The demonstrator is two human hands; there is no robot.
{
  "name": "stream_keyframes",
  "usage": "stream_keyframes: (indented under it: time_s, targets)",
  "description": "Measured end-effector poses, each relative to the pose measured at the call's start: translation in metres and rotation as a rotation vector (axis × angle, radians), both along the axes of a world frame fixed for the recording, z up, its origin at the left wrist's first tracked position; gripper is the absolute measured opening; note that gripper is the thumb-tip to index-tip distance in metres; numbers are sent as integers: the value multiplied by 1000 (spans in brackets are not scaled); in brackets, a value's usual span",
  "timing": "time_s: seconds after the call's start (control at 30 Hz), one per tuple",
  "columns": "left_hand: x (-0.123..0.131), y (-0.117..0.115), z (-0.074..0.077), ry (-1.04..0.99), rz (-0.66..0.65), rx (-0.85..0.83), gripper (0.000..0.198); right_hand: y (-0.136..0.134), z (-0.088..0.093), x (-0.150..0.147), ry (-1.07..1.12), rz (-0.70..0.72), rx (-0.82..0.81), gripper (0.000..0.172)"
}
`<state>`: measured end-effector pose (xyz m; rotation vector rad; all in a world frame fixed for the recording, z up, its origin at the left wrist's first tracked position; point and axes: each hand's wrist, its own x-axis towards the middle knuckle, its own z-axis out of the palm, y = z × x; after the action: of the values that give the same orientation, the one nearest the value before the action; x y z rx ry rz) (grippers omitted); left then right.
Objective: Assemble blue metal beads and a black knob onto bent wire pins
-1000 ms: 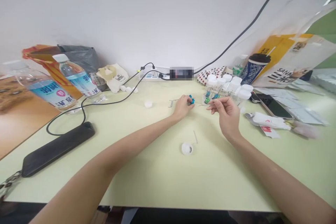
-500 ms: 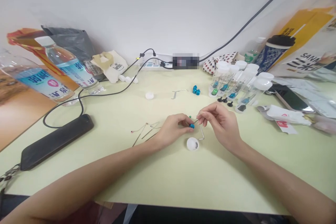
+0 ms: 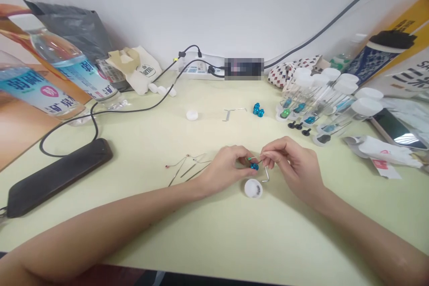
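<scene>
Left hand [image 3: 224, 170]'s grip pinches a glossy blue bead [image 3: 254, 166] (small, knobbly), right hand [image 3: 292, 170]'s a thin wire [image 3: 255, 158].

Wall side: a grey plastic bag [image 3: 72, 24] is slumping against the wall, a canvas tote bag [image 3: 137, 71] is sitting crumpled nearby, and a power strip [image 3: 197, 69] is lying behind the desk.
Left edge: two water bottles [image 3: 72, 65] are lying on their sides, and a black cable [image 3: 134, 111] is trailing to a black power bank [image 3: 58, 178].
Right edge: a blue-and-white tumbler [image 3: 378, 56] is standing before a yellow paper bag [image 3: 405, 22], a phone [image 3: 398, 127] is lying flat, and a white wrapper [image 3: 382, 152] is resting beside it.
Back right: capped clear vials [image 3: 311, 103] are leaning together.
</scene>
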<state>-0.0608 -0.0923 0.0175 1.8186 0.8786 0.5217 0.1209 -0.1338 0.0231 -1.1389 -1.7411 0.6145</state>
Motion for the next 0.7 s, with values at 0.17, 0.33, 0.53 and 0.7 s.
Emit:
stream_keyframes:
  time_s: [0.17, 0.33, 0.53, 0.7]
  targets:
    - [1, 0, 0, 27, 15, 29, 14, -2, 1, 1, -126, 24, 84, 13]
    - [2, 0, -1, -1, 4, 32, 15, 1, -4, 5, -188, 121, 117, 31]
    - [2, -1, 0, -8, -10, 35, 18, 3, -6, 6, -221, 147, 135, 37]
    - [1, 0, -1, 13, 14, 44, 13, 2, 2, 7, -186, 30, 111, 29]
